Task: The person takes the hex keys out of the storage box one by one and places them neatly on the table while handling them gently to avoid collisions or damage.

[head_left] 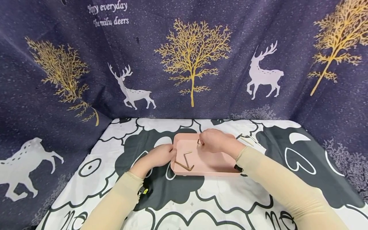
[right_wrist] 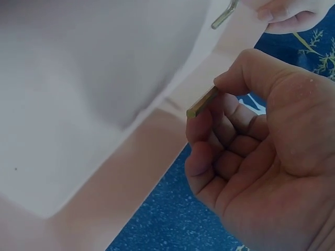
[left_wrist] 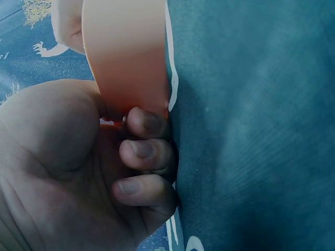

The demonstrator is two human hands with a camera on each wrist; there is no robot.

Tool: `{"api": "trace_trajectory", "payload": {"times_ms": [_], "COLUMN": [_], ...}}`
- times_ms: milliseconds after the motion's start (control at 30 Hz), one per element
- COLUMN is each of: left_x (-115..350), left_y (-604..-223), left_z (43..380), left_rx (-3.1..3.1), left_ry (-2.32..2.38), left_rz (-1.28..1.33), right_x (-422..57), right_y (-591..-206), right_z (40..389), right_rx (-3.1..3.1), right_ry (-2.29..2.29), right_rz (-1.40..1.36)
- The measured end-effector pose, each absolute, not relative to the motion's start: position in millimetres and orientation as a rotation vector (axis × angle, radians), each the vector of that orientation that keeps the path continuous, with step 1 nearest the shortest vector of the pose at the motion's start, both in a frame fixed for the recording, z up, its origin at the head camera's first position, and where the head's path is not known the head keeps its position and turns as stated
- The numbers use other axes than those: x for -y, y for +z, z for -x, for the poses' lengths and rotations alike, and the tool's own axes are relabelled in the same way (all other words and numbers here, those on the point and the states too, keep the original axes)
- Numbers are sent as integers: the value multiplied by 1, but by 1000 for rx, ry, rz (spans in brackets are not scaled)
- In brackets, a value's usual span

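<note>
A shallow pink tray (head_left: 207, 174) lies on the patterned cloth. My left hand (head_left: 162, 155) grips its left end, thumb at the rim and fingers curled against the outer wall (left_wrist: 131, 63). Over the tray's far side, my right hand (head_left: 214, 140) pinches a hex key (right_wrist: 203, 102) between thumb and fingertips; its bent part (head_left: 199, 142) shows past the fingers in the head view. Two more hex keys lie in the left part of the tray, a larger bronze-coloured one (head_left: 184, 166) and a thinner one (head_left: 187, 158) close together.
Beyond the tray's right end, a few thin L-shaped keys (head_left: 246, 140) rest on the cloth (head_left: 224, 195). A dark curtain (head_left: 212, 111) with deer and trees hangs behind the table and along both sides.
</note>
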State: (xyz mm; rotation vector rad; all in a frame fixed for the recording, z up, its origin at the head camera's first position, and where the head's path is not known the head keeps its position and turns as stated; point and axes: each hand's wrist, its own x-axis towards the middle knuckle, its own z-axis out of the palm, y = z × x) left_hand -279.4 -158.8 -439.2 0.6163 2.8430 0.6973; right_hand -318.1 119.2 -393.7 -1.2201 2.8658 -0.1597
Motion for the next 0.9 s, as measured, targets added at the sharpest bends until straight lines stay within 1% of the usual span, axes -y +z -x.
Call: {"api": "trace_trajectory", "payload": {"times_ms": [100, 267, 467, 633, 900], "left_x": [164, 174, 177, 176, 173], "left_y": [-452, -490, -512, -509, -482], "left_z": [289, 316, 333, 331, 311], "left_rx": [-2837, -2880, -2912, -2903, -2878], "left_ry": [715, 667, 622, 633, 681], "left_rz": [-667, -715, -661, -666, -738], "right_x": [-121, -125, -133, -144, -161], "right_y": [-389, -382, -375, -367, -360], "right_z": [315, 313, 314, 312, 313], "right_rx": [-2878, -2917, -2914, -2933, -2977], "right_ry": [-171, -184, -219, -291, -316], "right_rz": [1220, 1222, 1173, 1121, 1039]}}
